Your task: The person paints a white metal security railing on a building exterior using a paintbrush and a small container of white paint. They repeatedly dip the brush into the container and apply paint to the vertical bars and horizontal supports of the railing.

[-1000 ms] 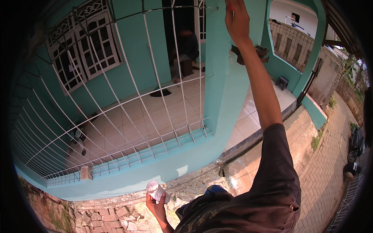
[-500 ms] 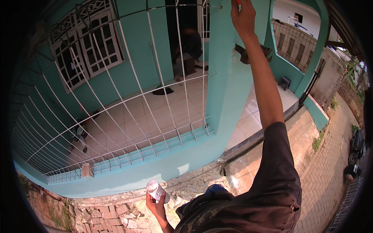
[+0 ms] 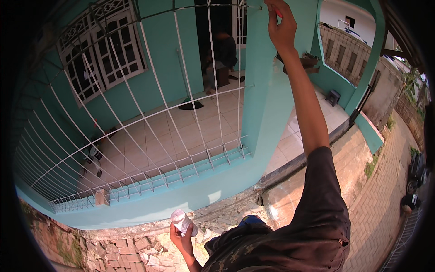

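Low in front of my body, my left hand is wrapped round a small white cup with smeared sides; what is inside cannot be made out. High at the top edge, my right hand pinches a thin thing with a red handle, whose working end is hidden. Beside this hand, a metal window grille meets a turquoise pillar. Most of its lower bars look white, while the top rail and the upper bar ends are dark.
Behind the grille, a person sits by a dark doorway on the tiled porch. Broken stones and bricks lie below the turquoise ledge. A dark stool stands on the porch; a motorcycle is at far right.
My right hand has come slightly lower in the picture, showing more of its fingers and the red handle. My left hand with the cup stays in place.
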`<action>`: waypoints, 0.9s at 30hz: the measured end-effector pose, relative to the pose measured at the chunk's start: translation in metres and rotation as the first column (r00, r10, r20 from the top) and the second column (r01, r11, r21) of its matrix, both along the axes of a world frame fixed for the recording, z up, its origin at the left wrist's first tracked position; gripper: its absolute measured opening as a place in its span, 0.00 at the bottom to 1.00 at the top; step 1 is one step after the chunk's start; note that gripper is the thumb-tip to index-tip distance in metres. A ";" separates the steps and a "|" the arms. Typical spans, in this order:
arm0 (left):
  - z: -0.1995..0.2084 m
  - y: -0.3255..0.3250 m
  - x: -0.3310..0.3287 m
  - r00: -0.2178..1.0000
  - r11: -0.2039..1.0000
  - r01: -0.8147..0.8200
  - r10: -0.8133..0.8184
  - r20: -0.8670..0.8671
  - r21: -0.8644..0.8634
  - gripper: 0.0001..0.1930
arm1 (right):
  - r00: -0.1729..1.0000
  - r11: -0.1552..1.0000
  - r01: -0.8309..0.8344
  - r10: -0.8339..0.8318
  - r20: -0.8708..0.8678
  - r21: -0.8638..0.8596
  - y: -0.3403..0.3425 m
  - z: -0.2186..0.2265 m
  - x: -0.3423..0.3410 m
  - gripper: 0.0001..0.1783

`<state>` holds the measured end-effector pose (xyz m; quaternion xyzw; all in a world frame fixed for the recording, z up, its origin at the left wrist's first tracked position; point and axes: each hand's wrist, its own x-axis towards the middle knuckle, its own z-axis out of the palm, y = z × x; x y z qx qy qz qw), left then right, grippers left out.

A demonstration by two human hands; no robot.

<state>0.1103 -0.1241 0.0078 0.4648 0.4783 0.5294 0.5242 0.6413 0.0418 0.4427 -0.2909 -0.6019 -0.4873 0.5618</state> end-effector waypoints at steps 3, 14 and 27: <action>0.003 0.001 0.001 1.000 1.000 0.013 -0.013 -0.002 0.001 0.30 | 0.998 0.992 0.038 -0.044 0.044 0.123 0.001 0.003 -0.017 0.14; 0.002 0.005 0.004 0.999 0.999 0.035 -0.035 -0.003 0.018 0.29 | 0.979 0.982 0.155 -0.168 0.113 0.111 0.023 0.003 -0.053 0.16; -0.006 0.006 -0.003 1.000 1.000 -0.003 0.003 0.019 0.010 0.33 | 0.914 0.897 0.394 -0.360 0.186 -0.201 0.066 -0.074 -0.051 0.22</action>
